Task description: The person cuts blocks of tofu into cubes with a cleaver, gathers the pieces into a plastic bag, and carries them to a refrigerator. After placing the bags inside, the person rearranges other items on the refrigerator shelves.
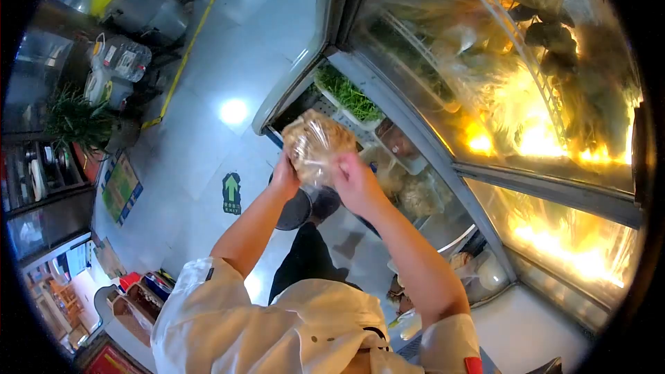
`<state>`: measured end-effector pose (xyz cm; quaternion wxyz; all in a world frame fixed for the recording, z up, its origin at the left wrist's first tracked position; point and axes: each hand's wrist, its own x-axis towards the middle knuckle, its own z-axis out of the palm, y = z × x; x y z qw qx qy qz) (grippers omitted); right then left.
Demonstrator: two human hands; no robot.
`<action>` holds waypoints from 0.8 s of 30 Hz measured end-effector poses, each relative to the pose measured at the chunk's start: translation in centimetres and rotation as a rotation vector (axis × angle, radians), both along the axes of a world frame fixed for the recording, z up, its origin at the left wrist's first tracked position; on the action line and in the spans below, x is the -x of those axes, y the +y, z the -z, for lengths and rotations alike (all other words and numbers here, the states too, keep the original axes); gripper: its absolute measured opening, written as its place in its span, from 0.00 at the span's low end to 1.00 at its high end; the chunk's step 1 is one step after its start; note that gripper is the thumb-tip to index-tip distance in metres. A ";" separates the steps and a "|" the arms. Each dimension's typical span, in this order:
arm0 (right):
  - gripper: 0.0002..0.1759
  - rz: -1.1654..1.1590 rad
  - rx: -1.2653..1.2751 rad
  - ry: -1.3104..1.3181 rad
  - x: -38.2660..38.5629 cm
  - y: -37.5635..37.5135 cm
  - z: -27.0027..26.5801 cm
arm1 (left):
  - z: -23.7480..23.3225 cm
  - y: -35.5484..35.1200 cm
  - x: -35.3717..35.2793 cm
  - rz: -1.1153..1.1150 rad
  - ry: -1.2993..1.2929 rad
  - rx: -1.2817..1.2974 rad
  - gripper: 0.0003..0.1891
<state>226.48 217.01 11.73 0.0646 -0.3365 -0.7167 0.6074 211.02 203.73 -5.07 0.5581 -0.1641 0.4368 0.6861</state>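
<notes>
Between my two hands is a clear plastic bag [315, 137] filled with something light brown; what the contents are I cannot make out. My left hand [285, 179] supports the bag from its lower left side, fingers partly hidden behind it. On the right, my right hand [355, 181] is closed on the gathered plastic near the bag's lower edge. Just beyond the bag, the open lower part of a display cabinet holds a white tray of green leaves [350, 93]. Beside that stands another tray with dark reddish food [398, 142].
A glass display cabinet [457, 159] with glowing lights rises on my right. More bagged goods [419, 197] lie in its lower part. A dark round container [294, 209] stands by my legs. Metal pots [149, 10], a plastic jug [128, 57] and a potted plant [83, 121] line the left side.
</notes>
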 end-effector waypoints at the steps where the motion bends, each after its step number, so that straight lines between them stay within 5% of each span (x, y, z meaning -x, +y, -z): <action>1: 0.14 -0.001 -0.022 0.022 1.4 0.8 1.6 | -0.8 1.2 1.2 -0.077 0.017 0.038 0.34; 3: 0.16 0.080 -0.274 -0.053 4.1 2.3 6.4 | 1.6 3.0 4.0 -0.109 0.018 0.089 0.32; 4: 0.18 0.122 -0.400 -0.096 4.7 2.3 7.9 | 4.7 4.2 6.0 -0.033 0.019 0.324 0.31; 6: 0.20 0.134 -0.365 -0.175 4.3 1.4 7.9 | 12.4 4.6 8.0 0.215 0.177 0.622 0.26; 7: 0.21 0.139 -0.345 -0.217 3.5 0.7 7.9 | 11.8 5.1 7.7 0.221 0.418 0.675 0.24; 9: 0.21 0.119 -0.281 -0.241 -0.1 -1.2 9.2 | 15.8 4.4 8.7 0.252 0.651 0.478 0.27; 13: 0.18 0.168 -0.092 -0.351 -12.0 -6.2 11.6 | 11.6 5.9 8.7 0.461 0.485 0.566 0.30; 15: 0.16 0.134 -0.131 -0.450 -19.3 -8.4 12.1 | 17.8 6.4 8.7 0.396 0.513 0.666 0.26; 16: 0.16 0.102 -0.163 -0.504 -22.7 -9.6 11.6 | 18.6 6.8 9.1 0.545 0.685 0.715 0.22; 17: 0.15 0.246 0.131 -0.653 -26.1 -11.3 11.6 | 19.4 7.6 9.8 0.696 0.859 0.757 0.19; 18: 0.16 0.206 -0.042 -0.650 -29.3 -12.8 10.9 | 20.0 8.9 10.9 0.843 1.035 0.789 0.18; 19: 0.17 0.278 0.075 -0.702 -33.0 -14.7 11.4 | 22.8 10.6 12.3 1.193 0.818 0.810 0.24; 21: 0.17 0.360 0.077 -0.737 -40.2 -19.5 13.0 | 12.7 13.4 9.2 1.107 1.171 1.013 0.33; 23: 0.16 0.417 0.032 -0.774 -44.6 -23.1 12.9 | 10.4 14.2 5.8 0.923 1.433 1.052 0.38; 24: 0.16 0.466 0.112 -0.833 -46.1 -24.5 12.5 | 9.1 14.2 3.9 0.773 1.554 0.806 0.34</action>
